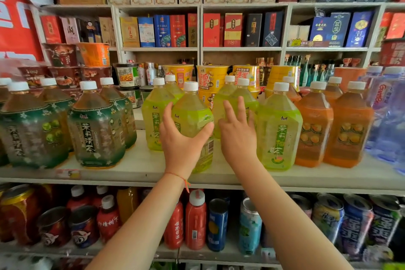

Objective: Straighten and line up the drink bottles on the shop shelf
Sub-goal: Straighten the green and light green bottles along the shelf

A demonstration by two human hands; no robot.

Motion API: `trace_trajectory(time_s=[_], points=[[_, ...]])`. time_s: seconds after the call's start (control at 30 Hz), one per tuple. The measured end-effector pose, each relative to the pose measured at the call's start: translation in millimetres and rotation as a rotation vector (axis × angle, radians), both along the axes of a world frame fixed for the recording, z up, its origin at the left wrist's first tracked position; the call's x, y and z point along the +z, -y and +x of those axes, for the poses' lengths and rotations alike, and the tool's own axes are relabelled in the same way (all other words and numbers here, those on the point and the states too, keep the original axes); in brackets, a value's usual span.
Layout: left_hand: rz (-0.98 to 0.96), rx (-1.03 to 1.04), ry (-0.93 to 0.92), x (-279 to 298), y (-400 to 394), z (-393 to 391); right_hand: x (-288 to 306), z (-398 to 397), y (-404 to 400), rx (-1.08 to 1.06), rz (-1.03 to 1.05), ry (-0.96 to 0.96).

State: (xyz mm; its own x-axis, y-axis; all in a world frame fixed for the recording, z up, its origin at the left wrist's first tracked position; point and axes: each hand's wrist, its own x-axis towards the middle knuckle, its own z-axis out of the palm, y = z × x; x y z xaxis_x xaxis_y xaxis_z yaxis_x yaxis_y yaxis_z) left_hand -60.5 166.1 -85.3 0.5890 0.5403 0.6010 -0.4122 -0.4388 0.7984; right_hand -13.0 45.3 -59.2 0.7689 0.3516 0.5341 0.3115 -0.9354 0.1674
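With the left hand curled round the turned green bottle near the shelf edge and the right hand loose-fingered, holding nothing, a hard twist risked tipping it off or knocking its neighbour.

view: head, single wide-angle, worn on the person's head | facing: forward and slightly down, square onto the shop shelf | range: close, both forearms reach in from the bottom edge | coverage: bottle row at mid-frame, boxed goods above, cans below | distortion: edges bow outward | shared views: none, one camera only
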Motion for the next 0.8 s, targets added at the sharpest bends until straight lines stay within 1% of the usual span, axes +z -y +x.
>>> trace_trajectory(time_s=[0.1, 0.13, 0.17, 0.23, 0.27, 0.3, 0.33, 0.37, 0.4, 0.47, 0.53, 0.57, 0.6, 0.67, 0.7, 0.73, 0.77, 0.8], points=[[0.001, -0.025, -0.026, 0.0, 7.2, 4.3, 2.6, -4.8, 4.7, -0.007, 0.078, -0.031], [0.006, -0.028, -0.026, 0.0, 9.5, 4.7, 1.2, -4.2, 5.6, 0.028, 0.141, -0.026], [0.018, -0.029, -0.026, -0.2, 12.2, 4.5, -1.1, -2.6, 5.8, 0.1, 0.263, 0.014], [0.034, -0.063, -0.04, 0.2, 15.1, 4.3, 1.3, -5.8, 5.1, 0.29, 0.655, 0.136], [0.028, -0.09, -0.051, 0.1, 16.4, 7.4, 5.1, -11.2, 4.1, 0.371, 0.856, 0.119], [0.019, -0.121, -0.069, 1.4, 18.3, 11.1, 8.6, -16.2, 1.4, 0.437, 0.986, 0.054], [0.031, -0.135, -0.097, 1.7, 19.3, 16.0, 11.4, -19.8, -2.3, 0.487, 1.032, 0.007], [0.088, -0.134, -0.134, 3.3, 21.9, 17.3, 13.6, -22.6, -6.5, 0.506, 1.011, 0.022], [0.141, -0.161, -0.157, 3.6, 23.0, 19.3, 13.9, -23.3, -10.8, 0.484, 0.935, 0.119], [0.135, -0.345, -0.186, 5.4, 23.7, 16.6, 8.7, -16.4, -18.4, 0.392, 0.778, 0.33], [0.129, -0.481, -0.202, 9.7, 9.2, 10.6, 4.4, -10.6, -24.8, 0.314, 0.719, 0.41], [0.119, -0.46, -0.202, 13.3, -2.5, 5.5, 3.1, -9.9, -27.4, 0.298, 0.7, 0.424], [0.115, -0.37, -0.177, 14.9, -15.6, 4.4, 1.7, -10.2, -30.3, 0.298, 0.672, 0.452], [0.17, -0.039, -0.115, 21.3, -41.9, 1.4, -1.8, -13.5, -39.3, 0.346, 0.59, 0.552], [0.165, 0.085, -0.079, 23.2, -54.8, 0.8, -3.3, -14.2, -47.0, 0.394, 0.553, 0.577], [0.135, 0.152, -0.057, 24.3, -65.6, 1.5, -4.0, -15.1, -56.7, 0.459, 0.536, 0.558], [0.098, 0.157, -0.076, 25.7, -73.6, 2.3, -4.9, -17.2, -67.5, 0.525, 0.551, 0.474], [0.049, 0.106, -0.114, 25.0, -81.7, 7.0, -5.1, -19.2, -77.7, 0.576, 0.593, 0.327]])
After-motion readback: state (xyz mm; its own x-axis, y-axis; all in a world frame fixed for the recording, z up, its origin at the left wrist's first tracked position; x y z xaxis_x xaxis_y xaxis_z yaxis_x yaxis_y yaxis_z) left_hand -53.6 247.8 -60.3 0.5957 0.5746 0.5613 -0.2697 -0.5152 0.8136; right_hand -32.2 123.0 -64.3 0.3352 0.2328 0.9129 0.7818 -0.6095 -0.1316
